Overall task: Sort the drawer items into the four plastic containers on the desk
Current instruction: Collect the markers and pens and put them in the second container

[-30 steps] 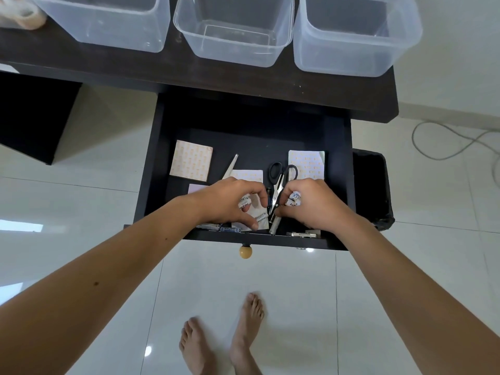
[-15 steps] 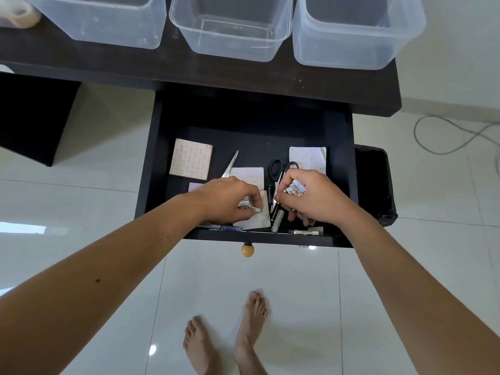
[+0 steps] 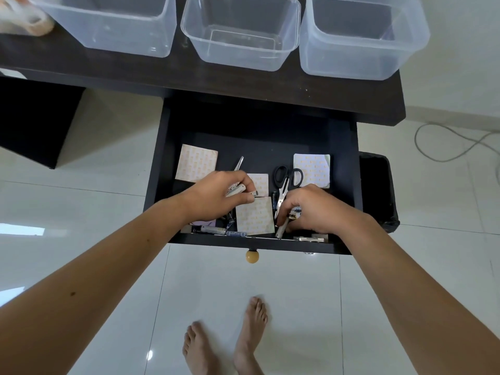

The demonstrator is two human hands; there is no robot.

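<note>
Batteries (image 3: 216,230) are seen loose along the near wall of the open drawer (image 3: 349,147), close to its knob (image 3: 252,256), which lies nearest of all above the tiled floor and bare feet. A little further in, the right hand (image 3: 311,209) is lowered over the front right of the drawer; its fingers are curled narrow around a small labelled cell, and a metal-tipped stick lies just under them, though whether that is also gripped cannot be told. The left hand (image 3: 216,193) is held slightly higher and further in, its fingers closed on another battery. Between the two hands a patterned pad (image 3: 254,216) lies flat, with more pads further back. Scissors (image 3: 285,182) rest just beyond the right hand, and a metal blade tip shows past the left.

Furthest away, on the dark surface (image 3: 243,79), three clear containers (image 3: 240,31) stand in a row and look empty; a fourth is not in view.

The step in hand is judged to be gathering batteries, early in the sorting. For the next move, both hands would need to be lifted clear of the drawer front and carried up to one container, with the cells released together so that like stays with like.
</note>
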